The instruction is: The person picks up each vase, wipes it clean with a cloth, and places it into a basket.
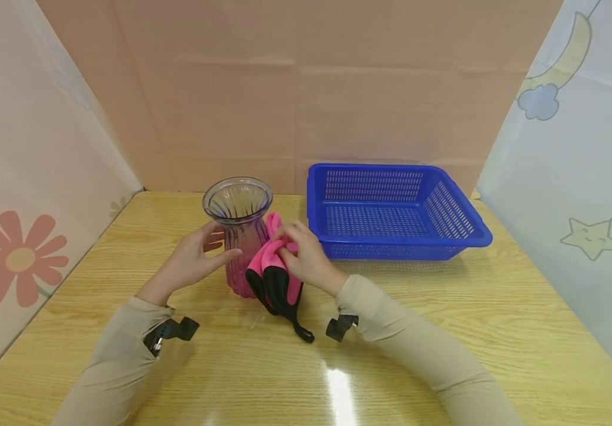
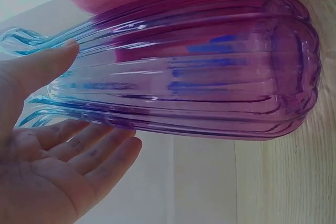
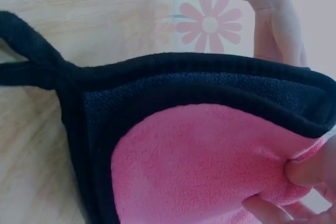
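A ribbed glass vase (image 1: pixel 242 236), clear-blue at its flared rim and pink-purple lower down, stands upright on the table. My left hand (image 1: pixel 197 254) is at its left side, thumb across the front and fingers fairly straight along the far side; the left wrist view shows the vase (image 2: pixel 210 82) between thumb and fingers. My right hand (image 1: pixel 306 254) pinches a bunched pink cloth (image 1: pixel 269 257) with black trim and a black hanging loop, at the vase's right side. In the right wrist view, fingertips dent the pink pile of the cloth (image 3: pixel 184 161).
A blue perforated plastic basket (image 1: pixel 391 251) sits at the back right, behind my right hand. The wooden table (image 1: pixel 434 331) meets a plain tan backdrop (image 1: pixel 295 94), with patterned sheets on both sides. A black strap is on each sleeve.
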Tool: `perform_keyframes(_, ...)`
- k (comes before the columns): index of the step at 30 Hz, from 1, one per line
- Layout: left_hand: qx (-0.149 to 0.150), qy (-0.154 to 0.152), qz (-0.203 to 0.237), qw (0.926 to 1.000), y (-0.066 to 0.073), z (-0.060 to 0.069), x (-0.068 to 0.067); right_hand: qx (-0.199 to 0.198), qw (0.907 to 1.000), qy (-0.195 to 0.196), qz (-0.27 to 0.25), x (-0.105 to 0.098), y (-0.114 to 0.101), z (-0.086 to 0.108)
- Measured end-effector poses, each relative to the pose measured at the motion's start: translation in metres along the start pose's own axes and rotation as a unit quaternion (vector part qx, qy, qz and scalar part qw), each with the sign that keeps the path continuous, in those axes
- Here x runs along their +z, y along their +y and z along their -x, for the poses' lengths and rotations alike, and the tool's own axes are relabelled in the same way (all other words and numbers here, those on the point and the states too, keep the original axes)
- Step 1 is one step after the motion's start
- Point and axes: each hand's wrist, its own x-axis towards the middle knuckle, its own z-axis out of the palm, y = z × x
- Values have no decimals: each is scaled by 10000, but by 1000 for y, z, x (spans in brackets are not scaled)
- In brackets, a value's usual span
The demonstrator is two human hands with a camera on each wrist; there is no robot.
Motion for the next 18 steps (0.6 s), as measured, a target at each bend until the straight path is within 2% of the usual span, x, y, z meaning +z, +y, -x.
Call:
perform_keyframes(12,404,-59,73,9991,-7,-3,0,-221,9997,91,4,-8,-11,-14)
perform_keyframes(18,422,-109,94,9990,-9,-3,0,-310,9992,267,4,-13,-20,-22)
